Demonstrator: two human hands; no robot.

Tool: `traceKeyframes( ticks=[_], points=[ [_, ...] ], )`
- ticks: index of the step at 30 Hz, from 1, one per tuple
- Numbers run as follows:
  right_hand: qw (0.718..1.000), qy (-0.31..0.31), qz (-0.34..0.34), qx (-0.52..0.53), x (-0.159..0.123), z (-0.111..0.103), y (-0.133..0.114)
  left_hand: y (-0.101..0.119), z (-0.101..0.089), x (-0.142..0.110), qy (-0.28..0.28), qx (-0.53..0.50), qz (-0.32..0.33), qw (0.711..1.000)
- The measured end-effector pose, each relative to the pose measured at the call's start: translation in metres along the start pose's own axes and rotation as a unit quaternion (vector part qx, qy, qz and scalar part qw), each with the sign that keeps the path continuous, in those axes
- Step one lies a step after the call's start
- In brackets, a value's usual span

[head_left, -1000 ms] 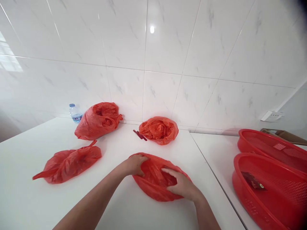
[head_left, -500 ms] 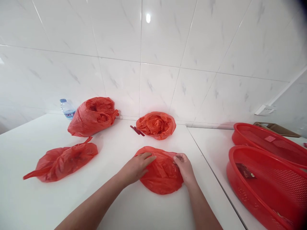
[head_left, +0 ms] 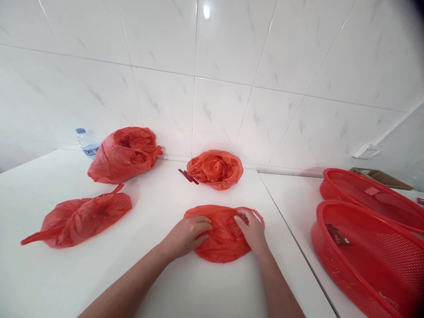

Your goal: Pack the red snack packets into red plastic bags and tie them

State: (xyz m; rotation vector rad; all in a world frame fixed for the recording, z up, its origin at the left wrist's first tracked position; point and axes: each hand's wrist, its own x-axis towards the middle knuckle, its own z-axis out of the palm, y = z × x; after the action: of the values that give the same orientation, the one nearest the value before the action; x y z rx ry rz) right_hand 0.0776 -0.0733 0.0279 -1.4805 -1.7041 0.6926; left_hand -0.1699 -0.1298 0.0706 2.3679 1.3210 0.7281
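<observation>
A flattened red plastic bag lies on the white table in front of me. My left hand rests on its left side with the fingers curled into the plastic. On the bag's right side, near a loop handle, my right hand pinches the plastic. Both forearms reach in from the bottom of the view.
Three more red bags: a full one by the wall, a smaller open one behind my hands, a flat one at left. A water bottle, a small dark red clip, two red mesh baskets at right.
My hands have drawn the bag into a smaller, flatter shape. The right hand went from lying flat on it to pinching its right edge; the left hand curled onto the left side.
</observation>
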Motion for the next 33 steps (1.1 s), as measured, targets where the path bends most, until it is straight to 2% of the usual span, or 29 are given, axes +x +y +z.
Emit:
traceKeyframes(
  ticks=[3,5,7,11,15,22,24,26,28,29,31,33],
  points=[
    [0.999,0.039,0.009,0.008,-0.003,0.001,-0.004,-0.004,0.003,-0.001,0.070,0.074,0.016,0.995],
    [0.999,0.048,0.009,-0.020,-0.004,0.003,-0.004,-0.010,0.007,-0.002,0.136,0.116,-0.035,0.983],
    [0.998,0.044,0.012,-0.051,-0.004,0.005,-0.003,-0.018,0.011,-0.003,0.181,0.101,-0.098,0.973],
    [0.995,0.025,0.019,-0.093,-0.003,0.008,0.000,-0.034,0.020,-0.002,0.173,-0.031,-0.179,0.968],
    [0.996,0.031,0.003,-0.087,-0.004,0.008,-0.001,-0.039,0.025,-0.001,0.172,-0.108,-0.208,0.957],
    [0.979,0.167,-0.096,-0.066,-0.013,0.004,-0.023,-0.036,0.027,-0.002,0.199,-0.130,-0.212,0.948],
    [0.971,0.210,-0.100,-0.054,-0.018,-0.007,-0.027,-0.037,0.027,-0.002,0.203,-0.135,-0.212,0.946],
    [0.951,0.287,-0.092,-0.069,-0.023,-0.028,-0.025,-0.040,0.028,-0.002,0.207,-0.144,-0.215,0.943],
    [0.912,0.375,-0.077,-0.147,-0.032,-0.058,-0.018,-0.043,0.029,-0.001,0.214,-0.152,-0.228,0.938],
    [0.890,0.400,-0.066,-0.210,-0.037,-0.075,-0.013,-0.045,0.029,-0.001,0.218,-0.154,-0.236,0.934],
    [0.854,0.406,-0.033,-0.325,-0.052,-0.108,-0.003,-0.048,0.031,0.000,0.226,-0.156,-0.246,0.930],
    [0.828,0.372,0.017,-0.420,-0.070,-0.136,0.007,-0.049,0.032,0.002,0.225,-0.158,-0.245,0.929]
  ],
)
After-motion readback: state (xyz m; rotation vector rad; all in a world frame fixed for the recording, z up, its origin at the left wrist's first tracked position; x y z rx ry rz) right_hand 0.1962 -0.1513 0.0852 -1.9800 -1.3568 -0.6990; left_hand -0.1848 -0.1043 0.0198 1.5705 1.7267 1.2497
